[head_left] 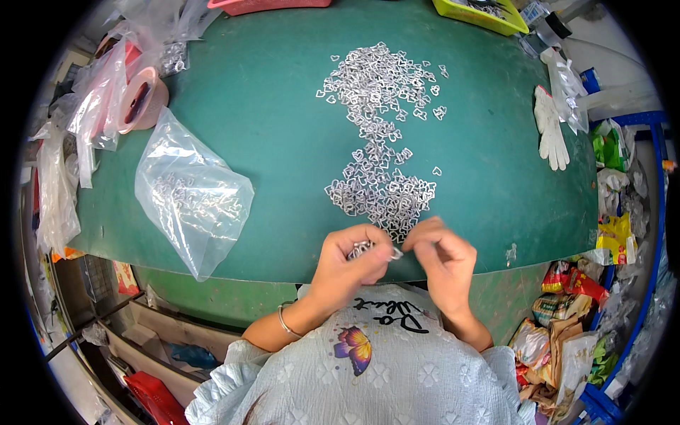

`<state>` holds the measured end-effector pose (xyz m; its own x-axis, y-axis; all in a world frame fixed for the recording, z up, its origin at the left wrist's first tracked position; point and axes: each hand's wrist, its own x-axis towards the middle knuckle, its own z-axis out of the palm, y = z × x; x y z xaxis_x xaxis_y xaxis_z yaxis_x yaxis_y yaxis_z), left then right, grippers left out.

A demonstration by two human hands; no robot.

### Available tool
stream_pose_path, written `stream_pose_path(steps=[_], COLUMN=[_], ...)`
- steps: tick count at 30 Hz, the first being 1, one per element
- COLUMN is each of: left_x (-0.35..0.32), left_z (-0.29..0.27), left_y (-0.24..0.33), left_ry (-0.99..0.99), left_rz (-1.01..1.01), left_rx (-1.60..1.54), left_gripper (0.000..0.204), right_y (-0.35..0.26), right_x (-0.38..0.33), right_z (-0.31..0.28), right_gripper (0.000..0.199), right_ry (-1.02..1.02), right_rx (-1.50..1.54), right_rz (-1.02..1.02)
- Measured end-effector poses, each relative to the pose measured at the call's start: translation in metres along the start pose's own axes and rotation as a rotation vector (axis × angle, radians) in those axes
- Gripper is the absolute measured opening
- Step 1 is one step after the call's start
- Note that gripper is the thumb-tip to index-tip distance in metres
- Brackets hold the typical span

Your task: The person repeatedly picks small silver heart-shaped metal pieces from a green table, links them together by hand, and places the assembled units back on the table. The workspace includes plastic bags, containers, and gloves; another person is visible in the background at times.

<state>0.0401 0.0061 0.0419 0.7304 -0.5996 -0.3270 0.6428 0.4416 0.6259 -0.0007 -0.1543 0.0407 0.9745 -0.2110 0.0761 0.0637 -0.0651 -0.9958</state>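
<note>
Small silver open heart-shaped metal pieces lie on the green table in a near heap and a far heap, joined by a narrow trail. At the table's front edge, my left hand is closed around several heart-shaped pieces, with one showing at its fingertips. My right hand is just to its right, at the near end of the heap. Its thumb and fingers are curled together, slightly blurred, and whatever they may hold is hidden.
A clear plastic bag with some metal pieces inside lies to the left. Behind it are a pink bowl and loose plastic bags. A yellow-green tray and a pink tray stand along the far edge; a white glove lies right.
</note>
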Motion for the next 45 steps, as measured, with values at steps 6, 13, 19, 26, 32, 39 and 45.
stream_pose_path(steps=[6,13,19,26,32,39,45], left_x=[0.004,0.009,0.011,0.013,0.009,0.006,0.004], left_z=[-0.007,-0.003,-0.008,-0.002,-0.002,-0.001,0.003], left_y=[-0.001,-0.005,-0.012,-0.010,-0.004,-0.003,-0.004], left_ry=[-0.256,-0.028,0.059,0.142,0.060,0.054,0.048], left_rz=[0.176,0.034,-0.035,0.242,0.298,0.257,0.300], left_rx=[-0.238,-0.310,-0.202,0.405,0.546,0.441,0.433], left_gripper=[0.026,0.024,0.022,0.026,0.021,0.020,0.020], right_y=[0.033,0.052,0.046,0.008,-0.007,-0.013,-0.016], right_x=[0.029,0.045,0.040,0.012,0.003,0.000,-0.003], right_z=[-0.018,-0.006,-0.012,-0.004,-0.004,-0.003,-0.003], right_gripper=[0.012,0.010,0.004,0.007,0.008,0.012,0.012], right_ry=[0.187,0.118,0.137,-0.092,-0.154,-0.139,-0.099], right_rx=[-0.662,-1.032,-0.934,0.290,0.444,0.190,0.115], right_rz=[-0.191,-0.294,-0.252,0.379,0.433,0.146,0.087])
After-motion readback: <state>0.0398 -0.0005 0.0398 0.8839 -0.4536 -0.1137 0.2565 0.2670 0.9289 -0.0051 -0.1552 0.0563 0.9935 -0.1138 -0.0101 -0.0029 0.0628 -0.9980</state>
